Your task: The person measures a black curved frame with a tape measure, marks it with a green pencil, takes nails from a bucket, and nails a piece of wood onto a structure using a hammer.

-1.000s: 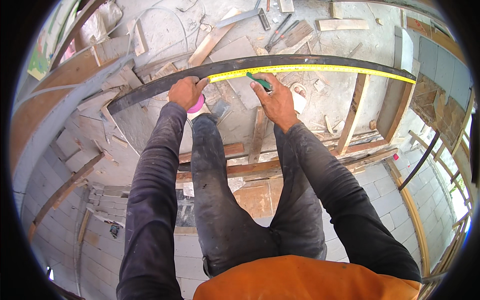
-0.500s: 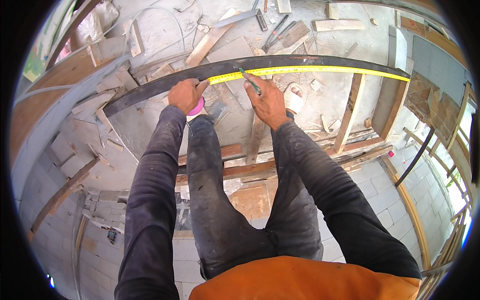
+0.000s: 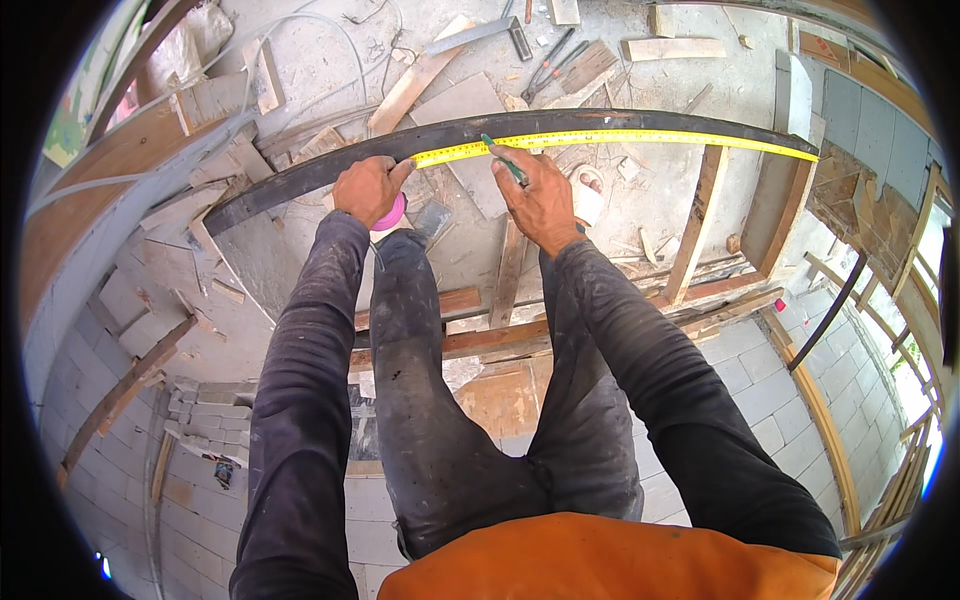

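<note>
Head view. Left hand was closed, thumb and fingers pinching the left end of the visible yellow tape. A pink round thing showed just below that hand; whether the hand gripped it too could not be told. Right hand was curled round a green pen, its tip pointing far and left over the dark beam; contact of tip with wood could not be judged.

Tape lay stretched along the near edge of the beam, from the left hand past the right hand to the beam's right end. Beam formed the far side of a wooden frame; a crosspiece ran from it toward the near rail, dividing the space into open bays. Contents of bays: wood scraps and, just near of the tape, a foot in a white sandal.

Far left: pale sack, contents hidden. Beyond the beam, on the floor: a square, pliers just right of it, and a short board farther right.
</note>
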Action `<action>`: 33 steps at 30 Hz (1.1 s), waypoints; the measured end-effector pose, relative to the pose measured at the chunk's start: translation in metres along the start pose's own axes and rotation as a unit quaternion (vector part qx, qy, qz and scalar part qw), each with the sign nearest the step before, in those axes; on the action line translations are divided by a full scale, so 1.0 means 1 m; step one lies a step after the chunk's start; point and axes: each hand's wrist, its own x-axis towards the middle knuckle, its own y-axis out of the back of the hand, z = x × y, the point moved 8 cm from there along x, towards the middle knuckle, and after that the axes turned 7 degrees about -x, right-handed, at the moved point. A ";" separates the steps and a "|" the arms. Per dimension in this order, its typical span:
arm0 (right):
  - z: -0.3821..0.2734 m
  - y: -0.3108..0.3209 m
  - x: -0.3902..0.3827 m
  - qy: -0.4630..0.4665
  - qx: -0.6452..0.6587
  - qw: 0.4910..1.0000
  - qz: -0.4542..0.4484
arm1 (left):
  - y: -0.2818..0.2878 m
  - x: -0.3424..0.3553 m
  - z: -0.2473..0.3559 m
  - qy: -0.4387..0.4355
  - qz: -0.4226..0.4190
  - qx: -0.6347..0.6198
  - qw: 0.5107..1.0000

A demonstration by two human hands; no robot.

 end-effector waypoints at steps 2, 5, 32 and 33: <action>0.001 -0.001 0.000 0.000 0.000 1.000 0.002 | 0.001 0.000 0.001 -0.006 -0.001 -0.001 1.000; 0.000 -0.003 0.001 0.010 -0.002 1.000 0.010 | 0.002 -0.001 0.003 -0.014 -0.005 -0.005 1.000; -0.009 -0.018 0.009 -0.005 -0.103 0.988 -0.119 | -0.048 -0.047 -0.011 -0.027 -0.009 -0.013 1.000; -0.013 -0.012 0.009 0.027 -0.073 0.994 -0.082 | -0.052 -0.048 -0.013 -0.021 -0.026 -0.022 0.999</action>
